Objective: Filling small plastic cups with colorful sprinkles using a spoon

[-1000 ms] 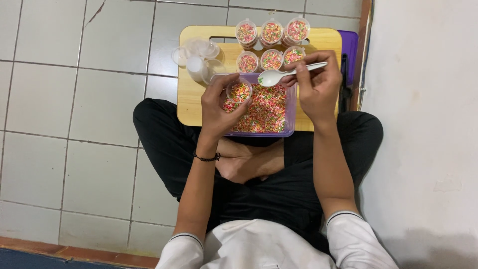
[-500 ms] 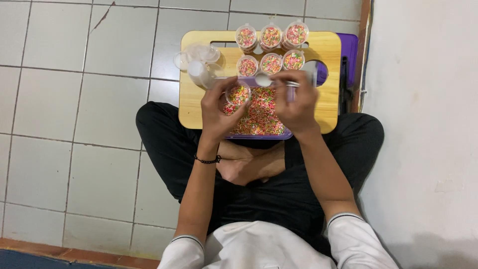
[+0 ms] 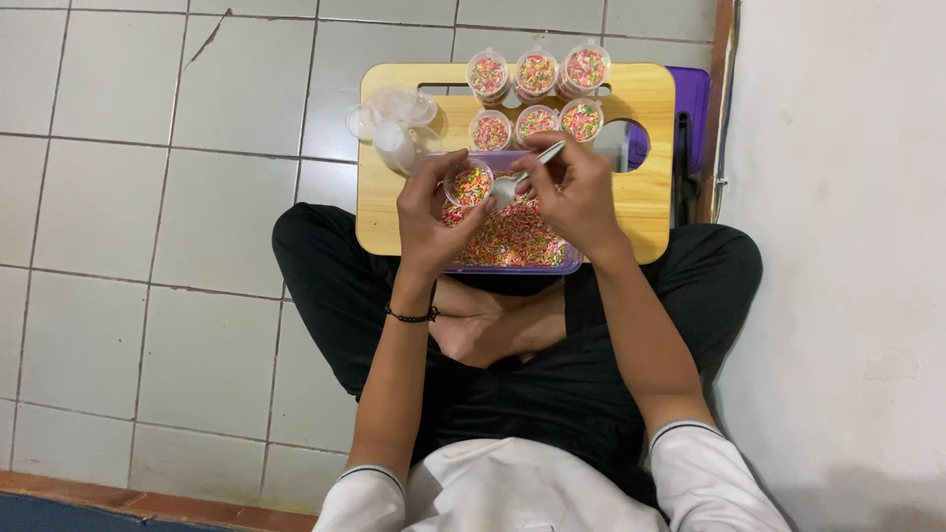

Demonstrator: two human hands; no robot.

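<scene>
head view, looking straight down on a person sitting cross-legged on the tiled floor (image 3: 177,217), a low wooden board (image 3: 645,212) across the knees serving as the counter. i see the left hand (image 3: 434,222) with its grip closed around a small clear cup (image 3: 469,184), held upright and already loaded with multicoloured sprinkles. the right hand (image 3: 572,192) has its grip pinched shut on a metal spoon (image 3: 522,175); the spoon's long axis runs from far right down to near left, bowl end leading, and the bowl sits just beside the cup's right rim, touching or nearly so, i cannot tell which. so the cup lies directly left of the spoon bowl, and the right hand is the nearer one to that gap. both hands hover over a shallow purple-rimmed tray (image 3: 512,258) full of the same sprinkles, at the near edge of the board.

packages: six filled cups (image 3: 537,97) stand in two rows of three at the far middle of the board, round, clear, with pink, orange and green contents showing. a cluster of empty clear cups (image 3: 394,123) sits at the far left corner, partly overhanging the board's edge. a purple object (image 3: 695,103) shows behind the far right corner, against the pale wall (image 3: 838,246). no labels or signs that i can make out.
</scene>
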